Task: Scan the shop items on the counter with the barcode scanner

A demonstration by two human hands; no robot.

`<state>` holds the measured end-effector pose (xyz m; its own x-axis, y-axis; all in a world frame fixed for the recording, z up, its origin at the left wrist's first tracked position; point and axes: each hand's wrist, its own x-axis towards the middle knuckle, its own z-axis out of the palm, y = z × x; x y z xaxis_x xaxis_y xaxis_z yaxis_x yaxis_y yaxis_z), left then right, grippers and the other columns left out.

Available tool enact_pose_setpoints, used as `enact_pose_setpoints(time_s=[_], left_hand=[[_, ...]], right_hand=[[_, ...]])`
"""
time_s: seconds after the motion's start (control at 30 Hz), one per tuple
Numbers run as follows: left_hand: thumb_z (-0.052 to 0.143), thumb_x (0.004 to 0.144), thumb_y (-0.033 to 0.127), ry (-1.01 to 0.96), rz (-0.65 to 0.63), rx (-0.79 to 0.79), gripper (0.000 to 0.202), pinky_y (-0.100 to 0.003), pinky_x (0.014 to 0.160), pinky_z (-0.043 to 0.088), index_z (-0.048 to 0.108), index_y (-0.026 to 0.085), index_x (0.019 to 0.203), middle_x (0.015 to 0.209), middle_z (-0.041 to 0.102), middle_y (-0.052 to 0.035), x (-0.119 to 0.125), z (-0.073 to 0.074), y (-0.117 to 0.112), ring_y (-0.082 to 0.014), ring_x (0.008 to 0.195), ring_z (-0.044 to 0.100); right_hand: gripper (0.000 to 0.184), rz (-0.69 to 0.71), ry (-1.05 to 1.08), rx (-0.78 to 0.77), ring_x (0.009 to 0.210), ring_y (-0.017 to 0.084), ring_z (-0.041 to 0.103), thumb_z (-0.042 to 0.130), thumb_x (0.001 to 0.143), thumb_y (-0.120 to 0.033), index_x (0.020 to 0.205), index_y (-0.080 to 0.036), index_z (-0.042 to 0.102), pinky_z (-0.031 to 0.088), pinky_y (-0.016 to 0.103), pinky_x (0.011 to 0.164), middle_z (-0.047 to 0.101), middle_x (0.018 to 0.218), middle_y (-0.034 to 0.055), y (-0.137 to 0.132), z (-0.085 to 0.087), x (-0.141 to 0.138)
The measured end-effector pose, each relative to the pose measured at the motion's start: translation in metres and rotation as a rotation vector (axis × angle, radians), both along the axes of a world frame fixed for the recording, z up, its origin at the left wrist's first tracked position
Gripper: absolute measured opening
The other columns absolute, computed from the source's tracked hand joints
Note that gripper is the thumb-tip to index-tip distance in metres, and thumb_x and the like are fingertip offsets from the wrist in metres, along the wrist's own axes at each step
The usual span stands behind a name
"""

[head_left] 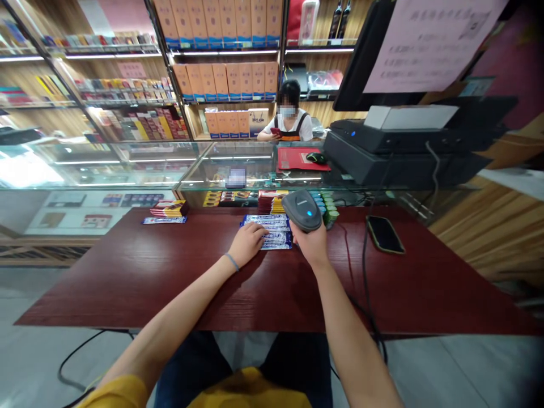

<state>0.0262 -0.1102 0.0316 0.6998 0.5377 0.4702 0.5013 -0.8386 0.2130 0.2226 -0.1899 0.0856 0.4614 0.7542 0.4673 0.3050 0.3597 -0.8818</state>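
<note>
In my right hand (313,245) is a dark grey barcode scanner (301,207) with a lit blue spot, its head over the right end of a row of blue-and-white packets (277,238). My fingers are closed round its handle. The slim packets lie side by side on the dark red table (170,283). On their left part rests my left hand (249,243), its fingers laid out over them and gripping nothing that I can see. A single similar packet (164,220) lies farther left, in front of a stack of red-and-yellow packs (169,208).
A phone (386,234) lies at the right, near a black cable (364,266) crossing the table. Behind stands a glass display counter (148,156). More packs (271,202) line the table's back edge. A seated person (293,122) holds a red phone beyond the counter.
</note>
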Motion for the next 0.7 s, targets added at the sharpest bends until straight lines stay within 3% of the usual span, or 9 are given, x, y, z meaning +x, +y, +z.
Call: enact_pose_setpoints(time_s=[0.47, 0.7], left_hand=[[0.055, 0.094, 0.019, -0.007, 0.033, -0.026, 0.029, -0.047, 0.108, 0.046, 0.071, 0.021, 0.118, 0.12, 0.068, -0.0106, -0.0011, -0.0027, -0.0033, -0.0269, 0.114, 0.06], [0.06, 0.093, 0.022, -0.005, 0.032, -0.037, 0.027, -0.047, 0.102, 0.05, 0.072, 0.02, 0.116, 0.118, 0.069, -0.0114, -0.01, 0.0025, -0.0013, -0.0276, 0.113, 0.062]], right_hand=[[0.055, -0.022, -0.072, -0.072, 0.093, 0.029, 0.073, 0.075, 0.076, -0.044, 0.123, -0.02, 0.058, 0.062, 0.039, 0.071, 0.075, 0.095, 0.0086, 0.0013, -0.0052, -0.0019], [0.051, -0.004, -0.108, -0.069, 0.094, 0.03, 0.072, 0.075, 0.076, -0.042, 0.119, -0.019, 0.06, 0.061, 0.042, 0.074, 0.075, 0.095, 0.0098, 0.0015, -0.005, -0.0062]])
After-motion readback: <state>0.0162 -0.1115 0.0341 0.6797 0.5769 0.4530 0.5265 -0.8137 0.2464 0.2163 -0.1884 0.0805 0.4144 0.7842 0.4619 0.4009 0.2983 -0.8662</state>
